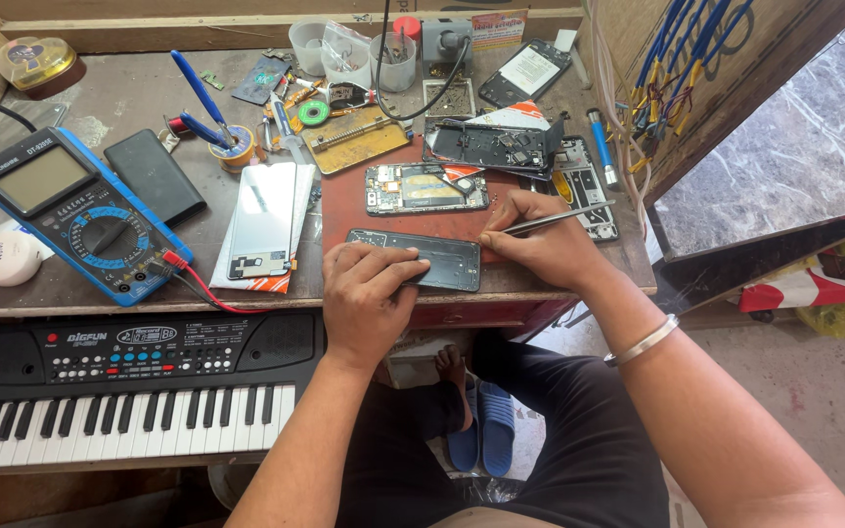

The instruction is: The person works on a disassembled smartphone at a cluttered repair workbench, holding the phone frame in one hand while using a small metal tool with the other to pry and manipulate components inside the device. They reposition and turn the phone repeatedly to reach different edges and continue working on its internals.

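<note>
A dark phone frame (442, 256) lies flat at the front edge of the workbench (129, 93). My left hand (369, 293) presses down on its left half, fingers spread over it. My right hand (540, 240) rests at the frame's right end and pinches slim metal tweezers (559, 219), whose tips touch the frame's top right edge. Just behind lies an opened phone (424, 188) with its circuit board showing.
A blue multimeter (75, 210) with red lead sits at left, beside a black slab (154, 176) and a phone back cover (264, 220). Dismantled phones (491, 145), cups (393, 61) and tools crowd the back. A small keyboard (129, 376) lies below the bench edge.
</note>
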